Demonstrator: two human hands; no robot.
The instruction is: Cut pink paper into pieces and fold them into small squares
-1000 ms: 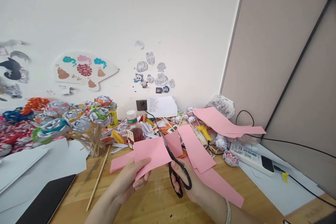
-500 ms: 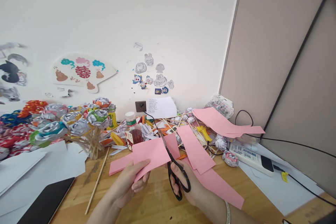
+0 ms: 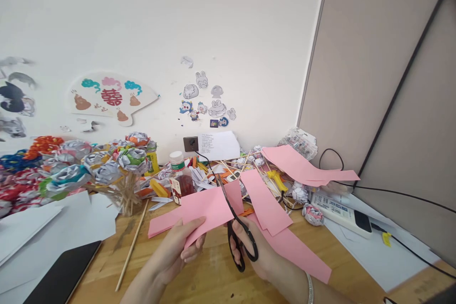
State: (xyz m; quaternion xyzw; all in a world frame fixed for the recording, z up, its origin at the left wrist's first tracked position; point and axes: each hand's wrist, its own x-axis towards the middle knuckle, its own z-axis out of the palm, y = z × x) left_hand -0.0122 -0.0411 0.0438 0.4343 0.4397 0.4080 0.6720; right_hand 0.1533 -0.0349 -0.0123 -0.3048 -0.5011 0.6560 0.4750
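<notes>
Pinched between the thumb and fingers of my left hand (image 3: 183,244) is a piece of pink paper (image 3: 208,211), held up over the table. My right hand (image 3: 254,251) grips black-handled scissors (image 3: 233,211), fingers through the loops. Their blades point away from me and cross the paper's right part, with a pink piece (image 3: 234,192) on the far side of them. More pink strips (image 3: 267,204) lie to the right, and a folded-looking pink stack (image 3: 162,222) lies on the table behind my left hand.
Paper flowers on sticks (image 3: 107,171) crowd the left back. A bottle (image 3: 181,178) stands mid-table. On the left lie a black tablet-like slab (image 3: 64,270), white sheets (image 3: 32,228) and a wooden stick (image 3: 131,247). A yellow-handled tool (image 3: 277,180) and a power strip (image 3: 342,213) sit right.
My left hand and the pink paper have shifted slightly right, deeper between the scissor blades. The scissors' handles look almost unmoved.
</notes>
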